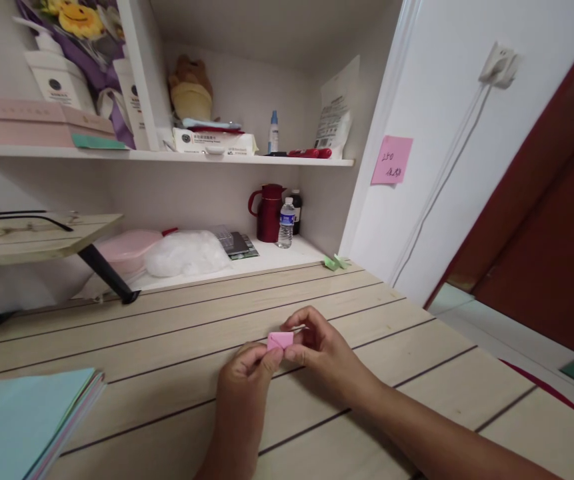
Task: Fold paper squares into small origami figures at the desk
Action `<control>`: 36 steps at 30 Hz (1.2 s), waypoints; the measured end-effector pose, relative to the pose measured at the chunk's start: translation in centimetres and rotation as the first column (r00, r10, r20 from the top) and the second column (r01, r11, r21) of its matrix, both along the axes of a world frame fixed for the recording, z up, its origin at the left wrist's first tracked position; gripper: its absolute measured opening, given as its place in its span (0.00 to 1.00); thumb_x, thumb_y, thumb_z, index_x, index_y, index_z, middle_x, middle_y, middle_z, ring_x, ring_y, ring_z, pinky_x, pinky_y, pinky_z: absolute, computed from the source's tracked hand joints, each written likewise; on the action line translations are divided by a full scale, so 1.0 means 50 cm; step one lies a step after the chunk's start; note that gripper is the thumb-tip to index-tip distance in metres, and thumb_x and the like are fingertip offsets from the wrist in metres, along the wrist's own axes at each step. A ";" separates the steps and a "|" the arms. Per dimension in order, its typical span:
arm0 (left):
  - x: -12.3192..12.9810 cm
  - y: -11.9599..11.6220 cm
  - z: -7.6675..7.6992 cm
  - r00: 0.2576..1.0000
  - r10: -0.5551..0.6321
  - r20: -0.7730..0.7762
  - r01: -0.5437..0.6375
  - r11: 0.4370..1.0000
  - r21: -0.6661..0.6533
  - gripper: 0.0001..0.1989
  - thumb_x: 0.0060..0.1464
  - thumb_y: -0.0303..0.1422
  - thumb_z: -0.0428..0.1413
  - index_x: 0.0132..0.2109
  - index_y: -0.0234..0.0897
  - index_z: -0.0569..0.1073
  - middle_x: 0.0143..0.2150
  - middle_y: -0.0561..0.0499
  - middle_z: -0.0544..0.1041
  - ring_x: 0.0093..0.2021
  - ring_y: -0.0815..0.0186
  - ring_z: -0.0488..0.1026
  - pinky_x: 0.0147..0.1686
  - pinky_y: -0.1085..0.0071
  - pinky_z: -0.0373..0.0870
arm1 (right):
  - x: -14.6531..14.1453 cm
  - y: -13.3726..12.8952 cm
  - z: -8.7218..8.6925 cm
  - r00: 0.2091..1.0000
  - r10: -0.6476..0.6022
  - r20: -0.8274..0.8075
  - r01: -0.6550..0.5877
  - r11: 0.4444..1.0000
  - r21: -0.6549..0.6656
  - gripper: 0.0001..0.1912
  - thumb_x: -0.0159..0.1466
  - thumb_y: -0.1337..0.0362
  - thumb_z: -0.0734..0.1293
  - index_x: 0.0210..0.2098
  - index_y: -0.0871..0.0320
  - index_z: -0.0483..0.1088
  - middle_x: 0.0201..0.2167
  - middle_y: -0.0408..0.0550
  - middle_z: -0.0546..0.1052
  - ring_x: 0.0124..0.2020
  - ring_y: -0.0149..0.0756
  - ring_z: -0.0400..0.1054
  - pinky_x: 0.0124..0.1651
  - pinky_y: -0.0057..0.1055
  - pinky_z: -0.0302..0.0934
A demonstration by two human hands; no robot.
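Observation:
A small piece of folded pink paper (280,339) is held up just above the striped wooden tabletop (357,440). My left hand (247,373) pinches its lower left side, the thumb pressed on the face near a diagonal crease. At the paper's right edge, my right hand (324,350) grips with thumb and fingers, the index finger arched above. The fingertips behind the paper are partly hidden.
A stack of coloured paper (27,420) lies at the front left. Green paper pieces (337,263) rest at the far edge. Behind stand a red jug (269,213), a water bottle (286,225) and a white plastic bag (187,253). A small raised stand (41,237) is at left.

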State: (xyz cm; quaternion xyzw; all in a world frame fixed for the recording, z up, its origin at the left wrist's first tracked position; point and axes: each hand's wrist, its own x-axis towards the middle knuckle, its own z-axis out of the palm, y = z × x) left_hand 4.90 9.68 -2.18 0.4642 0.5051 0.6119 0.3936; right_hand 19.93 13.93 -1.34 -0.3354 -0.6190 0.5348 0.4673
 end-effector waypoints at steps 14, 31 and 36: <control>-0.017 0.000 0.013 0.934 -0.029 -0.355 0.100 0.979 0.181 0.07 0.51 0.36 0.60 0.27 0.45 0.82 0.27 0.52 0.77 0.31 0.63 0.73 0.36 0.70 0.66 | 0.008 0.002 0.008 0.999 0.031 0.035 -0.032 0.999 0.002 0.17 0.55 0.54 0.75 0.23 0.60 0.70 0.21 0.43 0.76 0.25 0.31 0.68 0.32 0.28 0.61; -0.001 -0.007 -0.008 0.980 0.190 -0.055 -0.189 0.981 0.034 0.19 0.50 0.48 0.59 0.40 0.38 0.76 0.23 0.54 0.74 0.26 0.65 0.71 0.31 0.71 0.66 | 0.000 0.016 -0.008 0.951 -0.088 -0.295 -0.071 0.870 -0.488 0.18 0.51 0.55 0.77 0.28 0.62 0.72 0.19 0.44 0.75 0.20 0.27 0.67 0.26 0.24 0.59; -0.002 0.002 -0.013 0.985 0.174 0.015 -0.173 0.983 -0.070 0.21 0.46 0.49 0.60 0.38 0.36 0.79 0.20 0.54 0.72 0.26 0.65 0.69 0.32 0.70 0.65 | 0.000 0.011 -0.004 0.942 -0.039 -0.332 -0.134 0.866 -0.482 0.17 0.52 0.56 0.77 0.29 0.63 0.73 0.20 0.45 0.76 0.20 0.25 0.67 0.26 0.21 0.59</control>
